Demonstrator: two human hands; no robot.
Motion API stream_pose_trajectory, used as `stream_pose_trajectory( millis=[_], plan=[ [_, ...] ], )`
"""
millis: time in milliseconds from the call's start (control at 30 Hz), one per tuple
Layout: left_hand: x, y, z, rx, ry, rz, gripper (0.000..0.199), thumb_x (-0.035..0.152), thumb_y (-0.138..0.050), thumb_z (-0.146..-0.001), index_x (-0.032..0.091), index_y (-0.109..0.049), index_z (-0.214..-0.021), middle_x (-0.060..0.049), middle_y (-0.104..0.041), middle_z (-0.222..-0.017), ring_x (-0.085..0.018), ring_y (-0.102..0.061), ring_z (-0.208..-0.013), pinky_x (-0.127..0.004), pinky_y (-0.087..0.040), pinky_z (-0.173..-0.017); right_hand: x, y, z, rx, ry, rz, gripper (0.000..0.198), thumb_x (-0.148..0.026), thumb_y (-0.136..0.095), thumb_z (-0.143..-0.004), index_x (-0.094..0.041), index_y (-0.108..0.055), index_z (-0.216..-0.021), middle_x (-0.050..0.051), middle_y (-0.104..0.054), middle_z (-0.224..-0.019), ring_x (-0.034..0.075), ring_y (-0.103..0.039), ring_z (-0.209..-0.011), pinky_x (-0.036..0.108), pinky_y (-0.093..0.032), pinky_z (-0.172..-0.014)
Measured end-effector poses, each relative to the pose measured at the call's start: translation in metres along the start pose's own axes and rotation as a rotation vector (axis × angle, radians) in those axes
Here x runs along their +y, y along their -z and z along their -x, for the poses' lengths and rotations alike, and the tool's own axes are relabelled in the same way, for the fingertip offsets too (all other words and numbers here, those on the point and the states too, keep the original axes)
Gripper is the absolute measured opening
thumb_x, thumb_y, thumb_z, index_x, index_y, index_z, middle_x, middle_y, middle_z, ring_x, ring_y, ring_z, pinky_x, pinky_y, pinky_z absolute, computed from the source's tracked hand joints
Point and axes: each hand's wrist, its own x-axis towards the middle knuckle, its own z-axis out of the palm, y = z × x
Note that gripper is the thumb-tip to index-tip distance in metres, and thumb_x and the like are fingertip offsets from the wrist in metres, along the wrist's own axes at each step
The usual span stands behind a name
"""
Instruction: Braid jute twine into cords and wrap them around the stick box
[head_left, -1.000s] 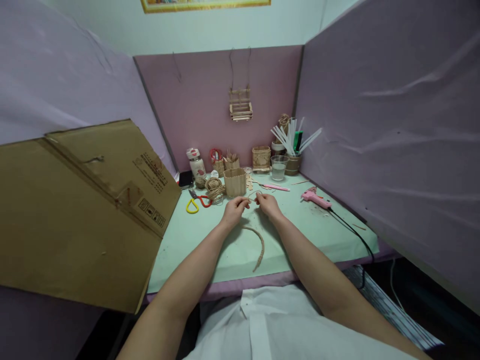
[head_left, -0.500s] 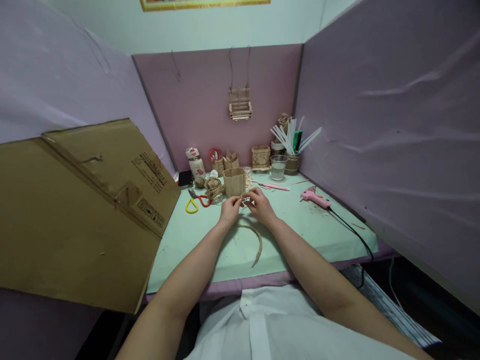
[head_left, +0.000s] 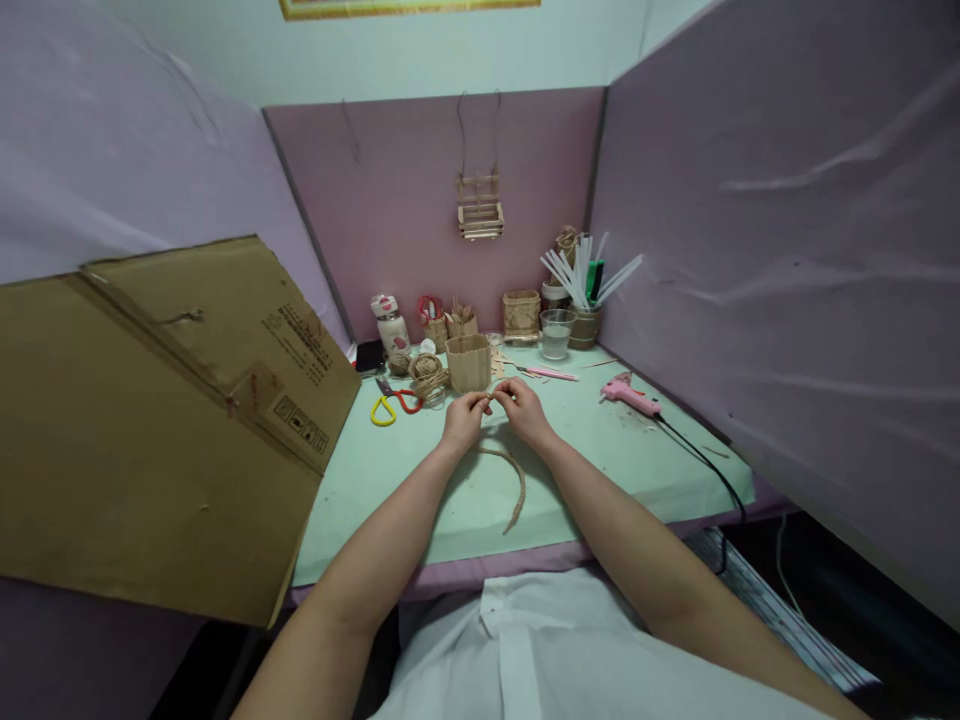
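Pinches a tan fibre strand (head_left: pixel 491 397) between the fingertips of the left hand (head_left: pixel 463 418) and right hand (head_left: pixel 523 408), with hands close together and fingertips almost in contact, just in front of the stick-sided container (head_left: pixel 469 368). Shows only a short bit of strand; cannot tell of any join with the braided cord (head_left: pixel 521 480). Has that cord in a curve on the mint-green cloth (head_left: pixel 409 525), between the forearms, from beside the left wrist down toward the front edge. Includes, left of the container, a twine ball (head_left: pixel 427 368) and, nearer, scissors (head_left: pixel 385 389) with one yellow and one red handle. Includes, to the right, a slim pink-handled tool (head_left: pixel 553 374), a clear plastic cup (head_left: pixel 556 340) part-filled with clear liquid, and a pink glue gun (head_left: pixel 631 396) with black cable over the table edge.
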Motion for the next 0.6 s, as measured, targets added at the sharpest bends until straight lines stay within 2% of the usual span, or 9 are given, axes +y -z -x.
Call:
stream_pose_trajectory(
  millis=[233, 433, 600],
  plan=[
    [-0.0035, -0.0052, 0.0002, -0.017, 0.027, 0.043, 0.023, 0.024, -0.05, -0.077, 0.013, -0.069, -0.084, -0.003, -0.064, -0.065, -0.015, -0.058, -0.069, -0.027, -0.044, -0.072, -0.0004, -0.0013, -0.001, 0.004, -0.211, -0.18, 0.013, -0.033, -0.055, -0.07, -0.02, -0.056, -0.067, -0.001, -0.053, -0.063, 0.014, -0.049, -0.066, 0.025, -0.038, -0.06],
    [0.0023, -0.0053, 0.0056, -0.094, -0.029, 0.033, 0.023, 0.024, -0.049, -0.077, 0.015, -0.069, -0.084, -0.002, -0.063, -0.065, -0.014, -0.055, -0.067, -0.026, -0.044, -0.071, -0.0042, -0.0007, 0.0, 0.009, -0.401, -0.307, 0.016, -0.035, -0.057, -0.066, -0.019, -0.056, -0.068, -0.002, -0.054, -0.06, 0.011, -0.047, -0.059, 0.021, -0.033, -0.051],
    [0.0008, -0.0038, 0.0057, -0.112, -0.016, 0.026, 0.023, 0.024, -0.048, -0.077, 0.015, -0.068, -0.083, -0.001, -0.063, -0.065, -0.014, -0.056, -0.068, -0.027, -0.044, -0.072, -0.0064, -0.0001, 0.0, -0.013, -0.415, -0.333, 0.019, -0.037, -0.06, -0.063, -0.019, -0.055, -0.068, -0.003, -0.055, -0.061, 0.01, -0.047, -0.058, 0.02, -0.033, -0.051]
  ],
)
